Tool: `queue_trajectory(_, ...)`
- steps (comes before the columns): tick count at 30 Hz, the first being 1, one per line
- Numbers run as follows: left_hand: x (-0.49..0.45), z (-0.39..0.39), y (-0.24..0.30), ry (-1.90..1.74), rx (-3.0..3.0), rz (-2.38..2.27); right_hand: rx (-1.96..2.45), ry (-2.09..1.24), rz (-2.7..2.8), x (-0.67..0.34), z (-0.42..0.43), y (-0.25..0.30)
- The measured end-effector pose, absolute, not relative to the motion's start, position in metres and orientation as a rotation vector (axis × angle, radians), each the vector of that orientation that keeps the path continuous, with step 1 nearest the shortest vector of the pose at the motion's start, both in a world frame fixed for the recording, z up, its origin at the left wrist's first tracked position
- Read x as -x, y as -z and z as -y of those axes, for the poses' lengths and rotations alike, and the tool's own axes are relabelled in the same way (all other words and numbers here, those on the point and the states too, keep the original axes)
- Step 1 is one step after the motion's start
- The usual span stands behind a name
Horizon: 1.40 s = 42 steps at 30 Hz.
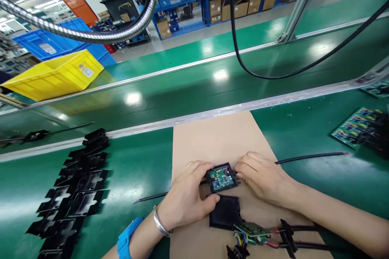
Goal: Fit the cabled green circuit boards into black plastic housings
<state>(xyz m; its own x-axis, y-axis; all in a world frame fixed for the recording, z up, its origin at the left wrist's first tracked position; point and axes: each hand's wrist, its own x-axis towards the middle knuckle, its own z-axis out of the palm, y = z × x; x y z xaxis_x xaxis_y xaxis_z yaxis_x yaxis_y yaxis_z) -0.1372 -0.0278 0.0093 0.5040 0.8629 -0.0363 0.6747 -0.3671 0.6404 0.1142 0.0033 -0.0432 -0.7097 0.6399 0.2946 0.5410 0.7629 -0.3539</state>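
A small black housing with a green circuit board [221, 177] inside lies on a brown cardboard sheet [219, 137]. My left hand [188, 196] grips its left side, fingers curled around the edge. My right hand [263, 178] presses on its right side with closed fingers. A thin black cable [310, 157] leads off to the right from the housing, and another runs off to the left. Just below the housing lies a black lid [225, 211]. A second circuit board with wires and black clips [252, 232] lies at the near edge.
Several black plastic covers [75, 186] lie in a row on the green bench at left. More green circuit boards [357, 127] sit at right. A conveyor belt [194, 85] runs behind, with a yellow bin [51, 75] and a hanging black cable [243, 64].
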Motion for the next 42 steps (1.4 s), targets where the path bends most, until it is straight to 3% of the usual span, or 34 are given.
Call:
queue_trajectory(6, 0.135, 0.0, -0.015, -0.492, -2.339, -1.364, 0.838, 0.071, 2.591, -0.106, -0.04, 0.012)
queue_trajectory(15, 0.141, -0.177, -0.058, -0.56, -2.555, -1.552, 1.352, 0.471, 2.377, -0.159, -0.167, -0.039)
queue_trajectory(18, 0.136, -0.168, -0.055, -0.551, -2.55, -1.552, 1.351, 0.163, 2.394, -0.157, -0.12, -0.042)
queue_trajectory(21, 0.133, -0.097, -0.047, -0.488, -2.562, -1.359, 0.991, -0.714, 2.615, -0.146, -0.027, -0.038)
queue_trajectory(23, 0.128, -0.033, -0.043, -0.421, -2.452, -1.073, 1.009, -1.058, 2.58, -0.137, 0.026, -0.033)
queue_trajectory(26, 0.115, 0.044, -0.037, -0.412, -2.135, -0.998, 1.065, -1.17, 2.477, -0.126, 0.058, -0.026)
queue_trajectory(30, 0.101, 0.072, -0.036, -0.484, -1.938, -1.183, 1.027, -1.202, 2.302, -0.116, 0.038, -0.028)
queue_trajectory(37, 0.113, 0.064, -0.055, -0.348, -1.703, -1.22, 1.252, -0.916, 2.177, -0.101, 0.027, -0.037)
queue_trajectory(42, 0.112, 0.076, -0.054, -0.246, -1.638, -1.317, 1.241, -0.197, 2.446, -0.056, 0.044, -0.03)
